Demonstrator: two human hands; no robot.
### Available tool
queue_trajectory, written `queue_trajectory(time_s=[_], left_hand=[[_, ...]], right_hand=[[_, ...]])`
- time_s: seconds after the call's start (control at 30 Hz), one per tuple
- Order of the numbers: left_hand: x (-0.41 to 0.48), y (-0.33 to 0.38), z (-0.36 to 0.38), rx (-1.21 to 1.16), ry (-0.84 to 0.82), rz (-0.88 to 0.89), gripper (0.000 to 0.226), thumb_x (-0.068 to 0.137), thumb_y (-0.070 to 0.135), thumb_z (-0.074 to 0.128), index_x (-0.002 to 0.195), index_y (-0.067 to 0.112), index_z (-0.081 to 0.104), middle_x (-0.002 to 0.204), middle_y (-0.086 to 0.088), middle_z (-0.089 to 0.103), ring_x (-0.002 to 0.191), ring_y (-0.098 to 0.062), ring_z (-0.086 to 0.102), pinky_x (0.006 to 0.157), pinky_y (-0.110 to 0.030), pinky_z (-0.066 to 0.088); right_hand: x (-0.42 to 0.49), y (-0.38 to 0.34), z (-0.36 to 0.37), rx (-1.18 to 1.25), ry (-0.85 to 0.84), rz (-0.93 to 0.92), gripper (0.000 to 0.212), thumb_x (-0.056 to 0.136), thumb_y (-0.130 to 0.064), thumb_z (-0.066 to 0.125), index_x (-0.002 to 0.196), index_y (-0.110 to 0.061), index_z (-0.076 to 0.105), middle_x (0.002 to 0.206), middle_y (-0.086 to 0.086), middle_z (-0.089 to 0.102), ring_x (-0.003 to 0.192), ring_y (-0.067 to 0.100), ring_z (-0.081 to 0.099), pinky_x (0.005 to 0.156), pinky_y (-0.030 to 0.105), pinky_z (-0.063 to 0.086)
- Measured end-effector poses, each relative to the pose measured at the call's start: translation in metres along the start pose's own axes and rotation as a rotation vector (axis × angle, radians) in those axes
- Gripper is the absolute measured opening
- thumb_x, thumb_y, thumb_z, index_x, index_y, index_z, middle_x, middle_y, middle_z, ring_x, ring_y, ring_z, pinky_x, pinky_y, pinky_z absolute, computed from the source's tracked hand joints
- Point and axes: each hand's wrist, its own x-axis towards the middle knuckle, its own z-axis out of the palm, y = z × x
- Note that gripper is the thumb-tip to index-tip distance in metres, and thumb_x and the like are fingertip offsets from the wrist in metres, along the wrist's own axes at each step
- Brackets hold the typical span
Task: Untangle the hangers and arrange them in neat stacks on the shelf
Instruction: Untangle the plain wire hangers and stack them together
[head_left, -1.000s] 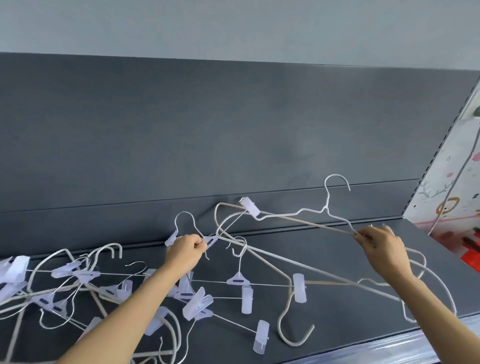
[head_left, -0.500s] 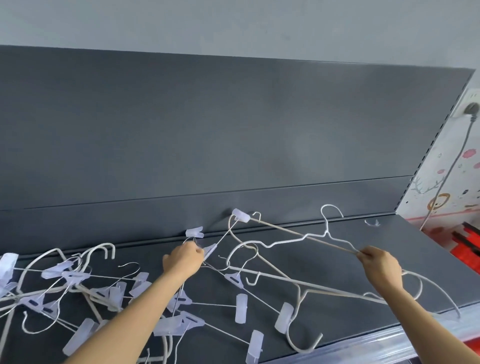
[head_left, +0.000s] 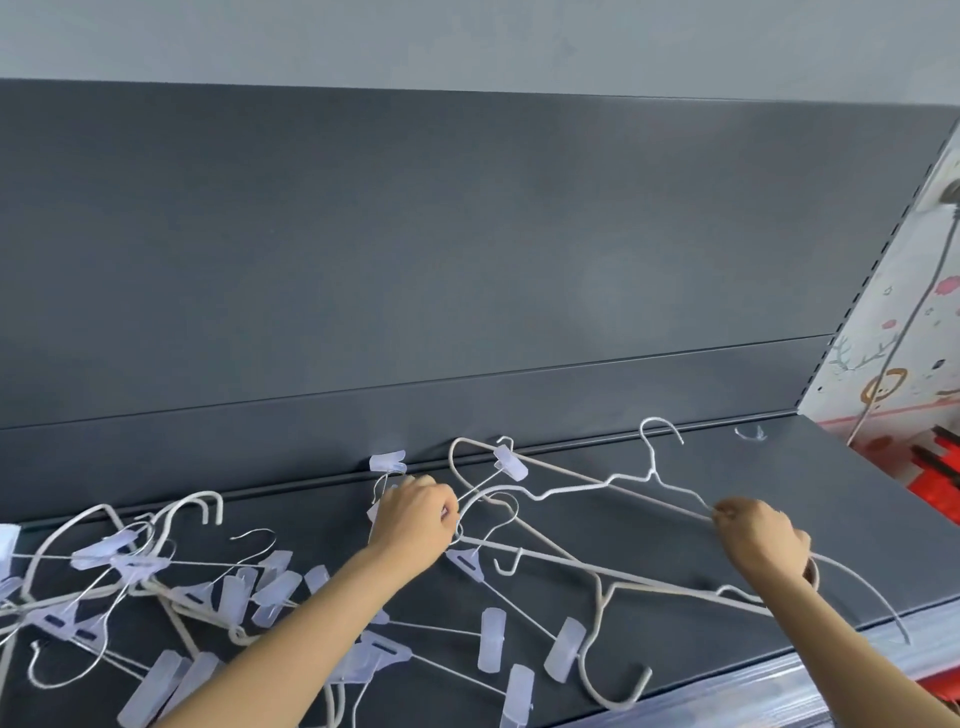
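L hand (head_left: 415, 519) gripping clip hanger (head_left: 387, 462) wire, R hand (head_left: 758, 538) pinching white wire hanger (head_left: 571, 489), tangle (head_left: 130, 561) on shelf (head_left: 831, 499).

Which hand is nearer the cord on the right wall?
Right. The right hand is lower left of the cord; the left hand is much farther left. Both grip hangers.

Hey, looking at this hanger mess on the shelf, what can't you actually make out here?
All in the head view:
- Which wires the left hand grips: its curled fingers cover them.
- The hanger pile at left: cut off by the frame edge, so uncountable.
- Clip hangers at the bottom: partly under the left forearm.
- The small clear piece at the shelf's back: too small to identify.
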Motion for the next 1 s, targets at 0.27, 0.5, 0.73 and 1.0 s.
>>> queue_trajectory(time_s=[0.27,0.5,0.73,1.0], left_hand=[[0.014,-0.006,0.007,0.056,-0.089,-0.018,0.034,0.091,0.023,0.046,0.123,0.018,0.055,0.125,0.002,0.059,0.118,-0.021,0.047,0.096,-0.03,0.034],[0.014,-0.016,0.003,-0.004,-0.111,-0.056,0.037,0.083,0.003,0.041,0.052,0.02,0.028,0.052,0.003,0.034,0.065,-0.023,0.039,0.051,-0.018,0.019],[0.012,-0.022,-0.003,-0.141,-0.02,-0.093,0.042,0.083,0.003,0.043,0.049,0.022,0.026,0.046,0.003,0.033,0.07,-0.021,0.044,0.071,-0.029,0.037],[0.022,-0.017,-0.008,-0.487,0.072,-0.066,0.034,0.088,0.01,0.051,0.056,0.003,0.042,0.05,0.003,0.027,0.052,-0.012,0.023,0.064,-0.023,0.029]], right_hand=[[-0.058,-0.061,0.023,0.141,-0.064,-0.476,0.021,0.084,-0.014,0.056,0.1,-0.006,0.066,0.103,0.014,0.066,0.103,0.032,0.057,0.083,0.037,0.045],[-0.085,-0.086,0.05,0.017,-0.263,-0.694,0.021,0.09,-0.028,0.05,0.099,-0.018,0.066,0.106,0.002,0.057,0.104,0.021,0.052,0.082,0.028,0.039],[-0.075,-0.082,0.048,0.24,-0.116,-0.584,0.015,0.089,-0.022,0.054,0.089,-0.011,0.065,0.089,0.002,0.057,0.083,0.025,0.058,0.067,0.032,0.043],[-0.074,-0.084,0.045,0.289,-0.127,-0.569,0.014,0.087,-0.016,0.058,0.084,-0.009,0.069,0.079,0.001,0.052,0.072,0.023,0.054,0.068,0.031,0.044]])
